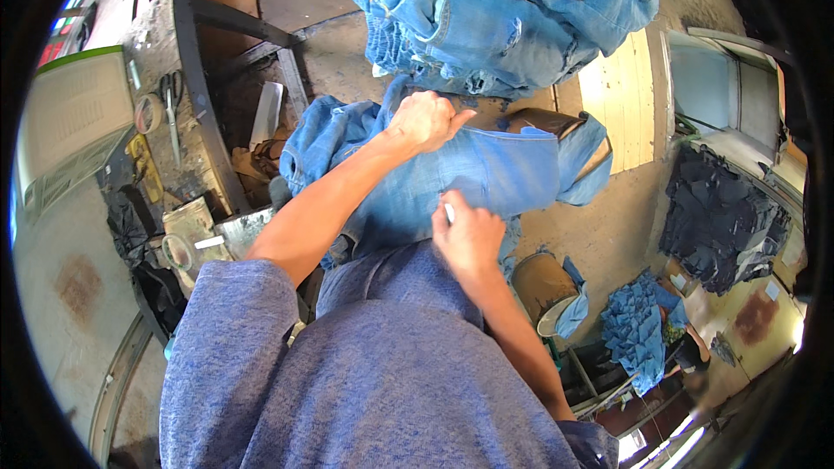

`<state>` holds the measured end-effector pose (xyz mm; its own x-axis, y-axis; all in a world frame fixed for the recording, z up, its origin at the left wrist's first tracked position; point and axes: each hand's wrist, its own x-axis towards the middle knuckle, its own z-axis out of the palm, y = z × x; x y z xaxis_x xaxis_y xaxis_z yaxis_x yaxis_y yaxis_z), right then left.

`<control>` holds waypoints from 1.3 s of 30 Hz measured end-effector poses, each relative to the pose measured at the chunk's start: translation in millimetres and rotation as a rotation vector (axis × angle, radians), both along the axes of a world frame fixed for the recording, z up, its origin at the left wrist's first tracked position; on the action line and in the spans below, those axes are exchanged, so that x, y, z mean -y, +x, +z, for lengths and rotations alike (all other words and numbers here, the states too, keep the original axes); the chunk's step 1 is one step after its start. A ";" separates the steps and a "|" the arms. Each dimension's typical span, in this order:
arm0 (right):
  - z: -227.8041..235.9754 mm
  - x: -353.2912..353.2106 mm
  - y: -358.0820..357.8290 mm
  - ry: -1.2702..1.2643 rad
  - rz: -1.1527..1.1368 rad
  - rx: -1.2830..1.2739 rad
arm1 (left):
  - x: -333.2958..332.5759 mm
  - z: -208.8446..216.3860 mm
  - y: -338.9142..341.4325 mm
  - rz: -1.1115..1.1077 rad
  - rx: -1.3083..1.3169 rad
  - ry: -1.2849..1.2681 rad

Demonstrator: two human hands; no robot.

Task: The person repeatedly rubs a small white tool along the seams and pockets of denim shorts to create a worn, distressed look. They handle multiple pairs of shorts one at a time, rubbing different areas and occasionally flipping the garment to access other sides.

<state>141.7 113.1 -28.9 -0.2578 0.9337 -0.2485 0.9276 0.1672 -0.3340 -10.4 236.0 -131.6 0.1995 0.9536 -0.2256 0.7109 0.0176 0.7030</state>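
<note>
A blue denim garment (508,175) is being held crosswise just in front of a blue shirt (382,365), with a large heap of denim (521,26) being seen beyond it. Its far side is being touched by the left hand (426,122); the fingers are being curled together, but whether cloth is being clamped in that grip cannot be told. Over the garment's nearer part, a small white object (449,212) is being clamped in the grip of the right hand (473,236). At left, scissors (171,113) and a tape roll (143,117) are being carried by a worn counter (198,148).
</note>
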 end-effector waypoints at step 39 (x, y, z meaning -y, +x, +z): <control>4.8 29.3 -76.7 0.123 0.113 -0.042 | 104.4 38.8 -127.7 -0.176 0.107 0.230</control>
<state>65.0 83.8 -24.0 -0.3710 0.9207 -0.1206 0.8860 0.3121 -0.3430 -138.1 131.6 -92.8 0.3767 0.9260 0.0230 0.6106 -0.2669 0.7456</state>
